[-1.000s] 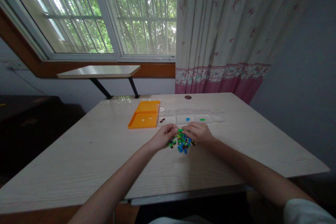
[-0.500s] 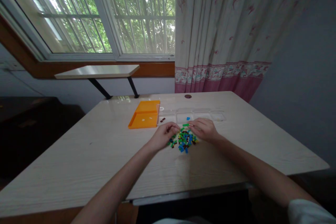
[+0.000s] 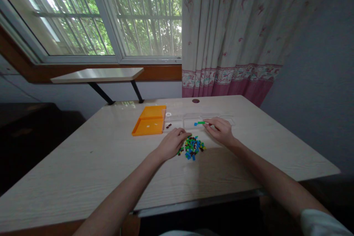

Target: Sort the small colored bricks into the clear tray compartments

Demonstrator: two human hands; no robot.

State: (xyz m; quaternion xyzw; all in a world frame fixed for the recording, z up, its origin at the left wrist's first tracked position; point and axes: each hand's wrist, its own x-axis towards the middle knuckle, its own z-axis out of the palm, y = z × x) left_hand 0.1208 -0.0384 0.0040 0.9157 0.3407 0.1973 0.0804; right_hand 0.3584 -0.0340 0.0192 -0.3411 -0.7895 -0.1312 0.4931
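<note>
A heap of small building bricks [image 3: 193, 148] in green, blue, brown and yellow lies on the table. My left hand [image 3: 173, 143] rests at the heap's left edge, its fingers stretched over the bricks there, hiding some of them. Between the thumb and fingers of my right hand [image 3: 221, 129] is a green brick [image 3: 201, 122], pinched above a clear plastic tray [image 3: 190, 115]. Just left of the green brick, a blue brick [image 3: 195, 124] lies in one of the tray's compartments. Brown bricks [image 3: 169, 126] sit in the leftmost compartment.
An open orange case [image 3: 153, 112] with small white pieces in it stands left of the tray. Farther back, a raised shelf [image 3: 99, 74] on black supports is fixed at the table's [image 3: 110, 162] rear left. A round hole cover [image 3: 195, 101] and a curtain [image 3: 224, 44] are behind.
My right hand has carried the green brick away from the heap, up over the tray beside the blue brick. My left hand's fingers have straightened and lowered at the heap's edge.
</note>
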